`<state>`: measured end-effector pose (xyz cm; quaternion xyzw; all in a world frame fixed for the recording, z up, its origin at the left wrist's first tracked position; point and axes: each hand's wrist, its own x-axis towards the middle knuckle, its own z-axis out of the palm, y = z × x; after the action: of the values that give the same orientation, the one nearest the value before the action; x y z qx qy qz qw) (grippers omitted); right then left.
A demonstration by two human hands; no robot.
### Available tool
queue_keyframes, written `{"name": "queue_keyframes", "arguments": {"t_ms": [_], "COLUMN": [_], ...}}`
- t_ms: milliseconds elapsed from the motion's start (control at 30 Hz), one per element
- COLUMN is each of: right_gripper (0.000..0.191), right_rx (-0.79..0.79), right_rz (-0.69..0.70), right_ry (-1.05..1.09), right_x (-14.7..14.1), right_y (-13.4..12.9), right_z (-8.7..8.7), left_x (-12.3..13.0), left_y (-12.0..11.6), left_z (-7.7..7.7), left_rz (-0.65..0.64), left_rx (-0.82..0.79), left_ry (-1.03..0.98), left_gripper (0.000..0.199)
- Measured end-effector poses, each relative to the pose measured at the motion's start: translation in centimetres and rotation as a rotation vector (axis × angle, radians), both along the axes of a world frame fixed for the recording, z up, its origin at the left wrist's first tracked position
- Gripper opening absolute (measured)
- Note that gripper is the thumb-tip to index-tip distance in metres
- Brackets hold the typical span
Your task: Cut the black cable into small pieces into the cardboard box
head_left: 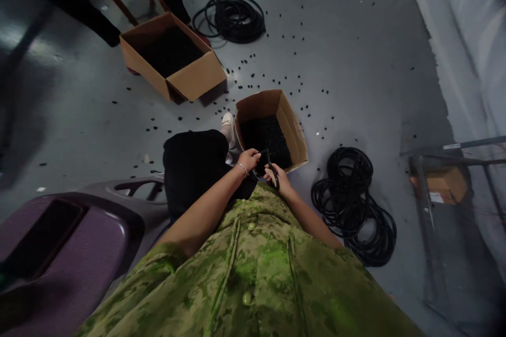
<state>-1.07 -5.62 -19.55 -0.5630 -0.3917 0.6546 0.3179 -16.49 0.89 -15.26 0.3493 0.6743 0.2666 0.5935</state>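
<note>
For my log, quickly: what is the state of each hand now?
Left hand: closed on the thin black rubber tube.
Right hand: closed on black-handled scissors.

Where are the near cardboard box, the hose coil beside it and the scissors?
near cardboard box (pixel 297 137), head view, right wall.
hose coil (pixel 351 197), head view, middle loops.
scissors (pixel 270 167), head view, the blades between both hands.

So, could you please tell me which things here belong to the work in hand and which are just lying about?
In hand:
- left hand and right hand on a black tool
- near box of black bits
- hose coil beside it

Lying about:
- far box
- far coil
- purple chair
- scattered bits
</note>
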Motion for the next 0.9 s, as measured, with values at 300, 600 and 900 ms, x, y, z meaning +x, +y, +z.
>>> {"name": "queue_keyframes", "arguments": {"t_ms": [300, 600, 900], "right_gripper": [0.039, 0.041, 0.037], "right_rx": [0.004, 0.035, 0.245], "right_rz": [0.001, 0.021, 0.122], "right_ry": [-0.01, -0.132, -0.437], "right_x": [-0.07, -0.03, 0.38], "right_y": [0.01, -0.03, -0.02], "right_z": [-0.32, 0.21, -0.21], "left_x": [0.02, -0.18, 0.0], "left_y": [0.05, -0.02, 0.27], "left_z": [-0.33, 0.07, 0.14], "left_rz": [-0.001, -0.051, -0.028], "left_rx": [-0.018, 0.009, -0.023], "left_ry": [-0.011, 0.018, 0.06], "left_gripper": [0.014, 0.01, 0.009]}}
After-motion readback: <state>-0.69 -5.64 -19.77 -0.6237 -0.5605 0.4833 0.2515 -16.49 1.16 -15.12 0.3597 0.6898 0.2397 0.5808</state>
